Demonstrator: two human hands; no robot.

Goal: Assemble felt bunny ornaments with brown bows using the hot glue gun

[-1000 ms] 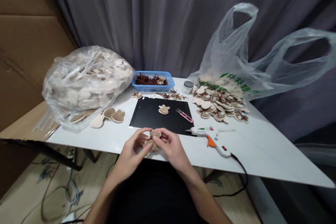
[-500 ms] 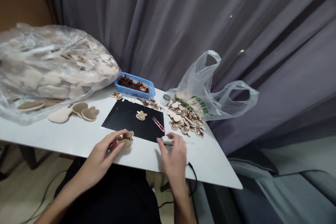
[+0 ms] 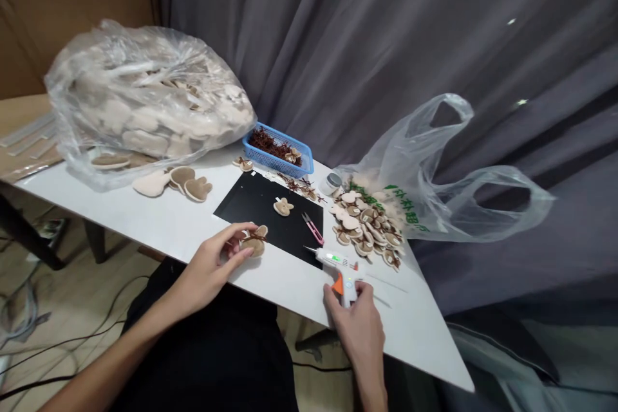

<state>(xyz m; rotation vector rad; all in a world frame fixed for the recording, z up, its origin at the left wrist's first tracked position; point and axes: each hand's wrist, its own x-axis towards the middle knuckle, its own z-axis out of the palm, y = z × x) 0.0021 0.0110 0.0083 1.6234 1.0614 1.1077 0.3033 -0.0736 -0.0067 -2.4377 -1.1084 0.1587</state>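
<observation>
My left hand pinches a brown and cream felt bunny head with a dark brown bow, held just above the table's front edge. My right hand is closed around the handle of a white glue gun with an orange trigger and a lit green light. The gun's nozzle points left over the lower right corner of a black mat. On the mat are another bunny head and pink thread snips.
A blue basket of brown bows stands behind the mat, with a small jar nearby. Finished-looking bunny pieces are heaped before a clear carrier bag. A large plastic sack of felt pieces fills the left; several loose pieces lie before it.
The view has swung left. My right hand has shifted from over the glue gun's body down to its handle, uncovering the gun. My left hand still holds the bunny head.
</observation>
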